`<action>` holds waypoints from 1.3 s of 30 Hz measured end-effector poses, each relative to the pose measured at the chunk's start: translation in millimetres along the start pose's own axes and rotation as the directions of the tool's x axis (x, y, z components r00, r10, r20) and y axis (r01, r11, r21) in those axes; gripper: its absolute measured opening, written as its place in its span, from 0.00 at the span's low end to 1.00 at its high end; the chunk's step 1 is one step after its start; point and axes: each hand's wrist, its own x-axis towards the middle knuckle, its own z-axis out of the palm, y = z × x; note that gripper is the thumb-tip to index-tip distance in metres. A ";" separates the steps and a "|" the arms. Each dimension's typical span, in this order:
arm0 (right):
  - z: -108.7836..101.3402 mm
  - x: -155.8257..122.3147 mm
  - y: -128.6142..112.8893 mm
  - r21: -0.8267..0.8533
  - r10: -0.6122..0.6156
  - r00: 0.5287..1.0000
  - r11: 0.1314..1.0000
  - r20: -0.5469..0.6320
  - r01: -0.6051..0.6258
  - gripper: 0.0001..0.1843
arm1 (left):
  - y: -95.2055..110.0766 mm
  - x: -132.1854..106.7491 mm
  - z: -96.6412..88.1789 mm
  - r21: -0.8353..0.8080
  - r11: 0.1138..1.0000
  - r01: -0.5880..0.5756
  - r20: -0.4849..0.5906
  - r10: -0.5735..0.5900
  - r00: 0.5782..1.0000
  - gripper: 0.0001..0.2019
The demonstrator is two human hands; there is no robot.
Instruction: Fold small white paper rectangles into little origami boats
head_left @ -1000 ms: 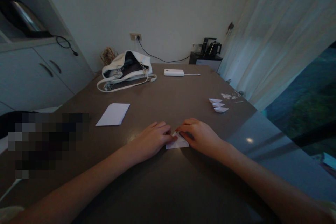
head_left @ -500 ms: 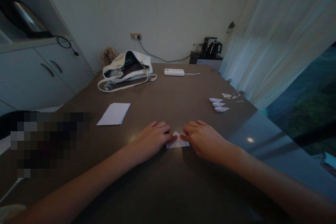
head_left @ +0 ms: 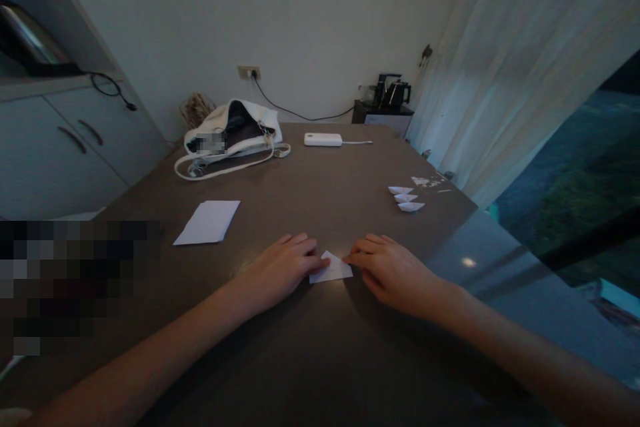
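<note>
A small folded piece of white paper, peaked at the top and straight along its lower edge, lies on the table in front of me. At its left side my left hand is closed, with the thumb pressed on the paper and the fingers curled by the edge. My right hand has thumb and fingers together at the paper's right edge. Three small folded paper boats sit in a row beyond my right hand. Left of my left hand lies a stack of white paper sheets.
On the brown table a white handbag stands at the back left, near a white power bank with a short cable. Paper scraps lie by the right edge. A coffee maker stands beyond the table.
My right thumb has drawn back from the paper's face to its right edge. The left thumb stays on the paper. The whole view has shifted slightly.
</note>
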 end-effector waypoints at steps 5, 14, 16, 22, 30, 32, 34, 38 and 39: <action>5.9 2.7 -6.1 -0.055 -0.021 1.000 0.998 0.016 0.022 0.16 | 1.5 -1.2 -1.9 -0.033 0.999 0.012 0.005 -0.012 1.000 0.13; -6.2 0.2 -8.3 -0.073 0.025 0.999 0.997 0.044 -0.021 0.08 | 4.9 -4.8 -3.0 -0.085 0.996 -0.031 -0.020 0.030 0.999 0.13; -6.6 7.2 -4.8 -0.018 0.002 1.000 1.000 0.010 -0.002 0.06 | 3.9 -5.1 -1.7 -0.102 0.994 -0.039 -0.016 0.038 0.999 0.15; 2.1 23.7 3.7 0.103 -0.101 0.994 0.990 0.036 0.096 0.11 | 3.7 -5.6 3.9 -0.114 0.993 -0.024 -0.012 0.023 1.000 0.13; 9.5 23.1 9.0 0.228 -0.087 0.996 0.971 0.029 0.078 0.07 | 5.1 -6.4 2.8 -0.049 0.998 -0.038 -0.029 0.036 0.999 0.13; 9.9 23.0 9.2 0.241 -0.084 0.996 0.968 0.026 0.075 0.07 | 4.3 -6.4 1.6 -0.041 0.998 -0.039 -0.018 0.038 0.999 0.12; 9.7 22.9 9.0 0.247 -0.068 0.997 0.967 0.034 0.057 0.07 | 4.0 -6.3 0.0 -0.044 0.998 -0.038 -0.002 0.038 0.999 0.11; 9.3 22.9 7.9 0.251 -0.071 0.996 0.966 0.048 0.056 0.08 | 5.9 -6.3 -2.3 -0.010 0.999 -0.040 -0.016 0.040 0.999 0.12; 9.8 23.0 7.5 0.242 -0.074 0.996 0.968 0.042 0.061 0.09 | 6.6 -6.2 -1.9 -0.006 0.999 -0.042 -0.029 0.042 0.999 0.12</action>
